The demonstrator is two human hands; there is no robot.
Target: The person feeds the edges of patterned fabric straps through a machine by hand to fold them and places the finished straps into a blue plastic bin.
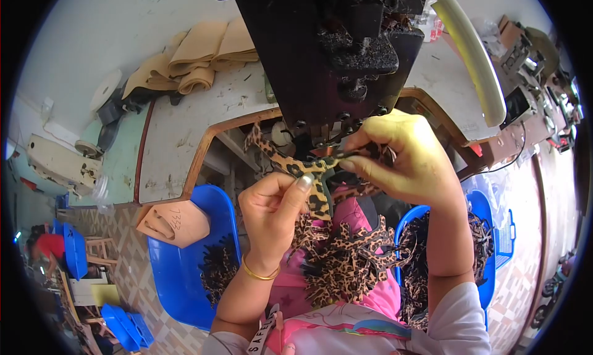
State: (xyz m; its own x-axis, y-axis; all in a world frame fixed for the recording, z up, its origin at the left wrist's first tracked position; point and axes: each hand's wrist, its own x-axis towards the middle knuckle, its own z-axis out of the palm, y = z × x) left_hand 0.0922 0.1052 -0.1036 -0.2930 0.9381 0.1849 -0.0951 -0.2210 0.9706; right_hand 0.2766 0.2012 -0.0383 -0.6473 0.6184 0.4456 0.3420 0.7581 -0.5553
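Observation:
A leopard-print strap piece (pixel 319 197) with several branching arms is stretched between my hands, under the head of a black sewing machine (pixel 327 52). My left hand (pixel 272 203) pinches it from the left, thumb on top near where the straps join. On the right, my right hand (pixel 401 154) grips another strap end between thumb and fingers, close to the machine's needle area. Some of that end is hidden behind the fingers. In my lap lies a heap of similar leopard-print strap pieces (pixel 352 262).
A blue bin (pixel 179 287) with dark pieces and a marked cardboard piece (pixel 173 223) stands at left. Another blue bin (pixel 491 287) of leopard-print pieces is at right. The wood-edged worktable (pixel 197 151) surrounds the machine; folded tan sheets (pixel 204 49) lie on it.

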